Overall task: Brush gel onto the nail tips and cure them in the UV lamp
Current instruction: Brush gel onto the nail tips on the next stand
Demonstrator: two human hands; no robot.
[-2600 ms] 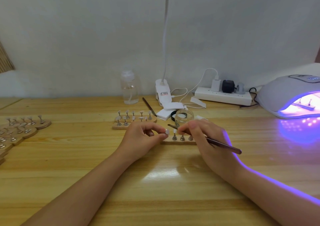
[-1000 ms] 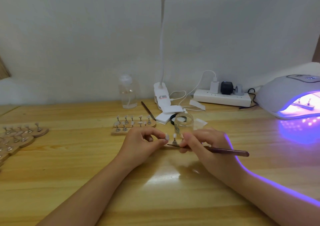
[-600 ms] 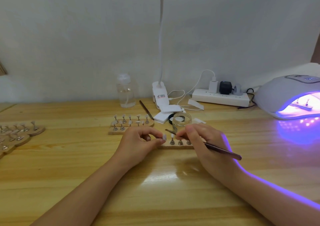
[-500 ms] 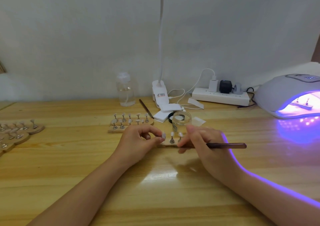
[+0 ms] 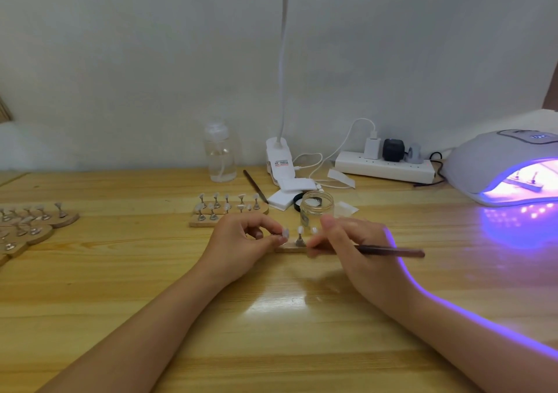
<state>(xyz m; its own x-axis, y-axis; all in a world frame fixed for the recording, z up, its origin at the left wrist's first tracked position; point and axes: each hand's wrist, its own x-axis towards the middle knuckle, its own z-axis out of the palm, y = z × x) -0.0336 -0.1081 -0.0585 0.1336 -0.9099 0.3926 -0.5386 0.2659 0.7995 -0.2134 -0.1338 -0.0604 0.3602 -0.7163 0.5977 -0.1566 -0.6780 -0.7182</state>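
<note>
There is one view only, from the person's head, wide-angled, looking forward and down across the pale wooden desk (image 5: 90,287) toward the plain grey wall behind it. It sits close over the desk's near edge, both forearms reaching in from below.

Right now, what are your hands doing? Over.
Left hand pinches a nail tip. Right hand grips the brush. Gel jar close behind. UV lamp lit, nothing blocking.
</note>
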